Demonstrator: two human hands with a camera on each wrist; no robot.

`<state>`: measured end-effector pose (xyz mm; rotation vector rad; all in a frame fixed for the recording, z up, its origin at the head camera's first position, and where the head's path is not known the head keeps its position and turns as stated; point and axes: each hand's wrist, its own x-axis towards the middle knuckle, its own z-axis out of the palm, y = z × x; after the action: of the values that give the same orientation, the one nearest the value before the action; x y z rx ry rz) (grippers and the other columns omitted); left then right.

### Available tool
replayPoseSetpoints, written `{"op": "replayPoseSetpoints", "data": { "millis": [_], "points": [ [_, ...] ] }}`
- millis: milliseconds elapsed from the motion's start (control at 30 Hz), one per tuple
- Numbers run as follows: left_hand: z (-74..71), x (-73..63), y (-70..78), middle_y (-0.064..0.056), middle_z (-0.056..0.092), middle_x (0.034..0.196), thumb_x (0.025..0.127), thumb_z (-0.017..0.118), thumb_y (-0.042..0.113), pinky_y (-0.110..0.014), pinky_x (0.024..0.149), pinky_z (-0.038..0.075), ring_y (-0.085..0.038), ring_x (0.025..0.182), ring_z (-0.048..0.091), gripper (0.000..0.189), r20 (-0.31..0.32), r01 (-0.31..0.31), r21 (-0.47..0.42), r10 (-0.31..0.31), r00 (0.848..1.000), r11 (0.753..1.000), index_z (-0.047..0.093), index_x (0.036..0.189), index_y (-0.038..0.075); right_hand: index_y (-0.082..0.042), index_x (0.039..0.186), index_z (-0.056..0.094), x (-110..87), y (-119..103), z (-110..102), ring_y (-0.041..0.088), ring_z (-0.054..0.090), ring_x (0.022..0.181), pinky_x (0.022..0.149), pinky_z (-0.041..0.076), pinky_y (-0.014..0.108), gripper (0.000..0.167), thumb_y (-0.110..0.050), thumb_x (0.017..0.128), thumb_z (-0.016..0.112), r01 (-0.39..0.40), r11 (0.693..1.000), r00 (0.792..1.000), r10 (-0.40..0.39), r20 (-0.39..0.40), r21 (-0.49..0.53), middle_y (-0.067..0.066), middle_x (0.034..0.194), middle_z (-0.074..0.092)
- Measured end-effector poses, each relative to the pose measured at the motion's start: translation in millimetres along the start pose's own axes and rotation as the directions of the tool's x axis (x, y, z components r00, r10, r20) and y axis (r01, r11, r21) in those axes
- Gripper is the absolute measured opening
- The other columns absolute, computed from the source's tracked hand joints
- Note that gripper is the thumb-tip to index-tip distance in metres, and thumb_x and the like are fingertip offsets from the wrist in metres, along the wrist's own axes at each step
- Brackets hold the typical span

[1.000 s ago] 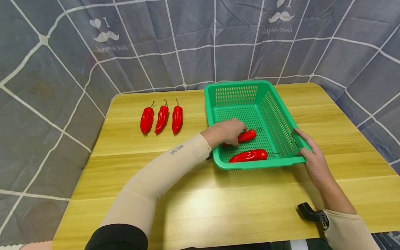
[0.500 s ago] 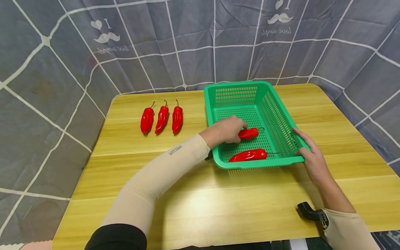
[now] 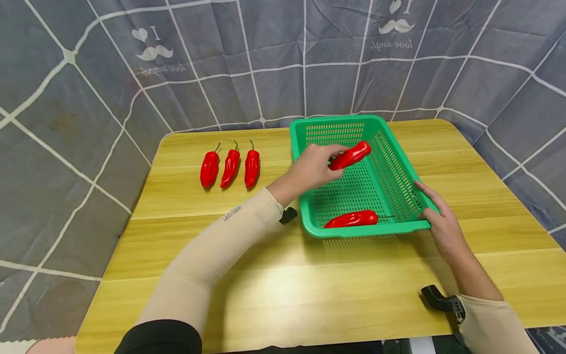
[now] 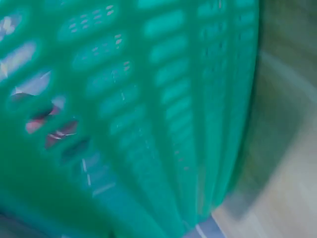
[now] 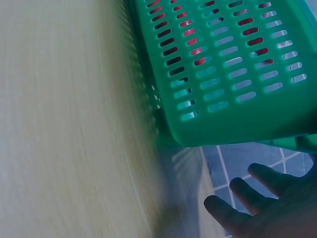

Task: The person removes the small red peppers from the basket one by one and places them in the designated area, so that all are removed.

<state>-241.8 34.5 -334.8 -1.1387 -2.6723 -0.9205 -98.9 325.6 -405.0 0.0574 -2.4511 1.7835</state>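
Note:
My left hand pinches a long red pepper near its lower end, holding it tilted above the floor of the green plastic basket. Inside, along the near wall, lies another red pepper, its stem pointing right. My right hand holds the basket's near right corner, thumb and a finger at the rim. From the right wrist, several straight fingers show below the basket wall, with red peeking through the slots. The left wrist view is blurred and mostly filled by the slotted basket wall; the hand is hidden there.
Left of the basket, a row of three red peppers, left, middle and right, lies on the wooden table, stems away from me. A grey grid-patterned curtain hangs behind and around the table.
My left hand has lifted the pepper off the basket floor, raising it toward the far side. The right hand stays at the corner, and the other peppers lie as before.

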Motion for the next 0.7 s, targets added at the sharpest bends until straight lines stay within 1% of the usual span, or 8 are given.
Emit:
{"op": "replayPoseSetpoints", "data": {
  "millis": [100,200,233,333,433,500,600,700],
  "points": [
    [-13.8,-5.3,-8.0,-0.005,0.072,0.112,0.09,0.072,0.016,-0.02,0.075,0.053,-0.012,0.091,0.065,0.047,-0.122,-0.013,-0.049,0.007,0.992,0.999,0.064,0.135,0.009,-0.028,0.16,0.029,0.5,0.7,0.2,0.021,0.018,0.143,0.097,0.028,0.021,0.071,0.003,0.097,0.034,0.0,1.0,1.0,0.0,-0.001,-0.004,0.002,0.167,0.014],
    [-26.5,-12.0,-19.5,-0.007,0.072,0.114,0.089,0.074,0.014,-0.022,0.077,0.056,-0.015,0.094,0.067,0.047,-0.237,-0.026,-0.096,0.003,0.971,0.995,0.064,0.135,0.006,-0.027,0.16,0.029,1.5,1.3,0.8,0.022,0.022,0.141,0.089,0.031,0.016,0.071,0.003,0.097,0.034,0.006,1.0,1.0,-0.006,0.0,-0.003,0.004,0.167,0.015],
    [-30.2,-14.4,-23.9,-0.008,0.072,0.114,0.089,0.074,0.013,-0.023,0.078,0.056,-0.016,0.093,0.068,0.047,-0.27,-0.03,-0.106,0.0,0.963,0.994,0.064,0.134,0.005,-0.027,0.16,0.029,1.7,1.5,0.9,0.022,0.022,0.141,0.089,0.032,0.016,0.07,0.003,0.097,0.034,0.008,1.0,1.0,-0.008,0.0,-0.004,0.003,0.167,0.015],
    [-38.6,-21.6,-37.2,-0.01,0.073,0.111,0.088,0.073,0.01,-0.028,0.077,0.058,-0.018,0.09,0.069,0.045,-0.348,-0.04,-0.102,0.002,0.937,0.994,0.065,0.132,0.002,-0.026,0.16,0.029,1.6,1.8,0.9,0.02,0.019,0.143,0.099,0.028,0.023,0.07,0.003,0.097,0.034,0.009,1.0,1.0,-0.009,-0.001,0.007,0.002,0.167,0.015],
    [-43.3,-29.2,-50.4,-0.011,0.073,0.109,0.089,0.071,0.011,-0.03,0.076,0.058,-0.018,0.088,0.07,0.044,-0.393,-0.041,-0.058,0.014,0.919,0.997,0.065,0.131,0.002,-0.026,0.161,0.029,1.1,2.3,0.3,0.018,0.015,0.145,0.107,0.021,0.032,0.07,0.003,0.097,0.034,0.014,1.0,1.0,-0.014,-0.006,0.013,0.0,0.167,0.015],
    [-46.1,-35.3,-58.7,-0.011,0.073,0.109,0.089,0.071,0.011,-0.029,0.077,0.058,-0.018,0.09,0.069,0.043,-0.414,-0.028,-0.037,0.01,0.91,0.999,0.065,0.131,0.002,-0.025,0.16,0.029,1.1,2.7,-0.1,0.017,0.015,0.145,0.106,0.022,0.03,0.07,0.003,0.097,0.034,0.019,1.0,1.0,-0.019,-0.007,0.014,0.0,0.167,0.016],
    [-51.7,-45.9,-70.3,-0.011,0.073,0.112,0.089,0.073,0.013,-0.03,0.079,0.058,-0.019,0.095,0.069,0.044,-0.437,0.019,-0.043,-0.036,0.899,0.999,0.066,0.131,0.003,-0.025,0.16,0.029,1.5,3.3,-0.6,0.017,0.018,0.144,0.102,0.025,0.026,0.07,0.004,0.097,0.034,0.023,1.0,1.0,-0.023,-0.002,0.013,0.001,0.166,0.016],
    [-58.3,-57.8,-82.6,-0.011,0.072,0.115,0.09,0.074,0.014,-0.031,0.081,0.058,-0.02,0.097,0.069,0.045,-0.449,0.082,-0.044,-0.093,0.889,0.996,0.065,0.133,0.004,-0.026,0.161,0.029,1.4,3.6,-1.6,0.018,0.017,0.144,0.104,0.024,0.029,0.07,0.004,0.098,0.034,0.017,1.0,1.0,-0.017,0.004,0.02,0.001,0.167,0.015]
  ]
}}
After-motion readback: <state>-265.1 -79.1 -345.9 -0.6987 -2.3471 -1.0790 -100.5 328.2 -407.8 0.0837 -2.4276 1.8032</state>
